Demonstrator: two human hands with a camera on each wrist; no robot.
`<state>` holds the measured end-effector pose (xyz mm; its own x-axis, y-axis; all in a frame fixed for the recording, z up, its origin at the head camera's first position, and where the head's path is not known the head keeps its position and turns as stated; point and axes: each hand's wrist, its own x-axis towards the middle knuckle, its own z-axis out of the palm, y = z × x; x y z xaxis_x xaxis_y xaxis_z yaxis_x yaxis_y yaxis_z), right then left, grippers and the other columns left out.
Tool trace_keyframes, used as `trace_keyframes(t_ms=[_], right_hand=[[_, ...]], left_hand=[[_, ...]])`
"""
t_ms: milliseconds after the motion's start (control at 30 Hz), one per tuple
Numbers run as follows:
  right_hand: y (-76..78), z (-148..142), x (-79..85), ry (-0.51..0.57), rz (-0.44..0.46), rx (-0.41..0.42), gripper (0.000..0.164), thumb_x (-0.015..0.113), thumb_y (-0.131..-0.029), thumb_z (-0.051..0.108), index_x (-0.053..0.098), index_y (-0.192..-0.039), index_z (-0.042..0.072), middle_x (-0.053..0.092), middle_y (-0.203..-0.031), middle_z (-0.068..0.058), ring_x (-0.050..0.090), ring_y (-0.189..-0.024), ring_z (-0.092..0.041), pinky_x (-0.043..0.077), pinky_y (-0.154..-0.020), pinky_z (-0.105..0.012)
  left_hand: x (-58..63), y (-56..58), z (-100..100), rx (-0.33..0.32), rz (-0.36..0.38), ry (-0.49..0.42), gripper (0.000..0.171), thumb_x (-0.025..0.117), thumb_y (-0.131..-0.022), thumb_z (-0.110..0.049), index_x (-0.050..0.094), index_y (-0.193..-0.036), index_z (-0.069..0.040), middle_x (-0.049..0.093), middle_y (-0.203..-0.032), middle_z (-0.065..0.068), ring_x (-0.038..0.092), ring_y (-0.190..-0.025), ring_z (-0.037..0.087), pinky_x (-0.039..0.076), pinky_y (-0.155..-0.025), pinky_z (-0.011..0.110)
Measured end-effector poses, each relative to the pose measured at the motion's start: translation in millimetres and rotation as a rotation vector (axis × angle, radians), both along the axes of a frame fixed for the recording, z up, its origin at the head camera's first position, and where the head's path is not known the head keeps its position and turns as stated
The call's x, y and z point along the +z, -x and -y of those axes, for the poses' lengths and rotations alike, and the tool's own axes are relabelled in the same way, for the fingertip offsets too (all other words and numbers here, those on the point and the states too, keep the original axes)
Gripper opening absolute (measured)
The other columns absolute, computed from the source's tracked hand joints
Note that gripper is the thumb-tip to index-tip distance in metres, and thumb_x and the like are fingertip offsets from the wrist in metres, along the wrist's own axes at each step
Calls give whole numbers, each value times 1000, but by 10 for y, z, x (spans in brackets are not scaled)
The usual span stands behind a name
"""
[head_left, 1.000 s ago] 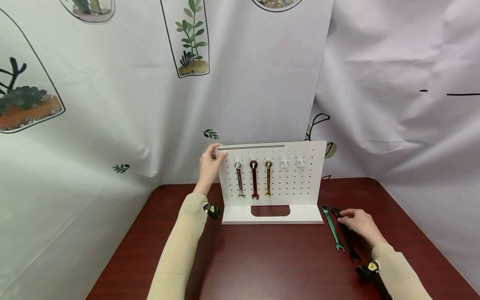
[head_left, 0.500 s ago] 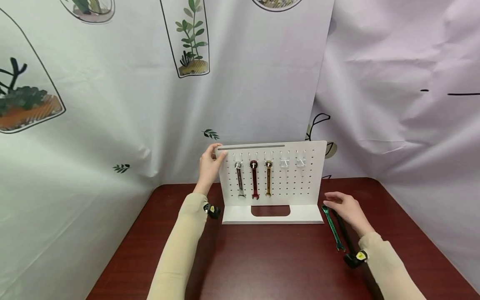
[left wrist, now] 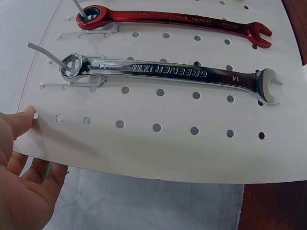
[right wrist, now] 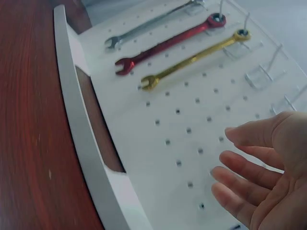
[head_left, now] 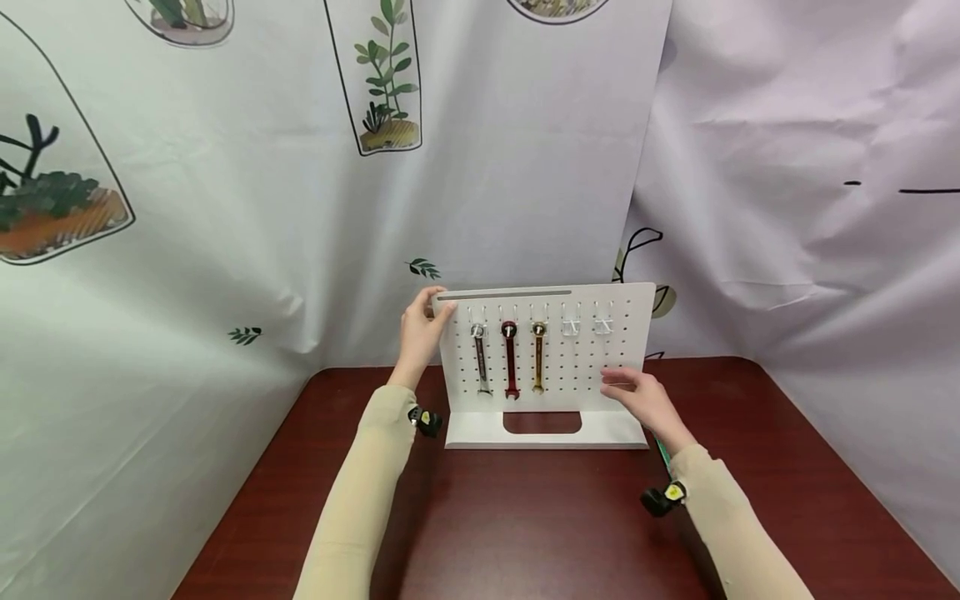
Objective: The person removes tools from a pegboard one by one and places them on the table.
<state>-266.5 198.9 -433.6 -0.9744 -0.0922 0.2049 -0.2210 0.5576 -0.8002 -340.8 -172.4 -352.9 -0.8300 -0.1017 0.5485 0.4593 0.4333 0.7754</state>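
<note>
My left hand (head_left: 420, 337) grips the upper left corner of a white pegboard (head_left: 577, 367); in the left wrist view the thumb lies on the front face and the other fingers go behind it. On its hooks hang a silver combination wrench (left wrist: 163, 70), a red wrench (head_left: 511, 358) and a gold wrench (head_left: 538, 358). Before the board's lower right part is my right hand (head_left: 645, 402), its fingers loosely bent and holding nothing in the right wrist view. A green wrench (head_left: 663, 456) on the table is mostly covered by the right arm.
Two bare clear hooks (head_left: 572, 327) sit right of the gold wrench. The pegboard's base has a cutout (head_left: 542, 422) and stands on a dark red table (head_left: 540, 517). A printed white cloth (head_left: 525, 200) hangs close behind the table.
My right hand has moved from the black wrench on the right, up and left past the green one, to the front of the pegboard, carrying nothing. The left hand keeps its grip.
</note>
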Motion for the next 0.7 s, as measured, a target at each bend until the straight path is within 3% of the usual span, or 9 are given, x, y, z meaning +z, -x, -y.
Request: trace_keyframes(t_ms=[333,700], right_hand=[[146,387,17,151,55,70,40,67,-97,15,62,-135,1,66,-128,-18,62,-116,-35,47,-99,-52],[271,706,-5,223,77,115,41,69,-97,14,62,-135,3,66,-127,-18,62,-117,-34,45,-102,-51]], left_hand=[[0,-29,1,8,-2,-2,36,70,-98,-26,63,-129,-9,69,-102,16,67,-86,30,56,-69,46],[32,-58,-3,-4,26,5,39,69,-98,-29,62,-131,-9,69,-100,15,65,-85,27,53,-67,41]])
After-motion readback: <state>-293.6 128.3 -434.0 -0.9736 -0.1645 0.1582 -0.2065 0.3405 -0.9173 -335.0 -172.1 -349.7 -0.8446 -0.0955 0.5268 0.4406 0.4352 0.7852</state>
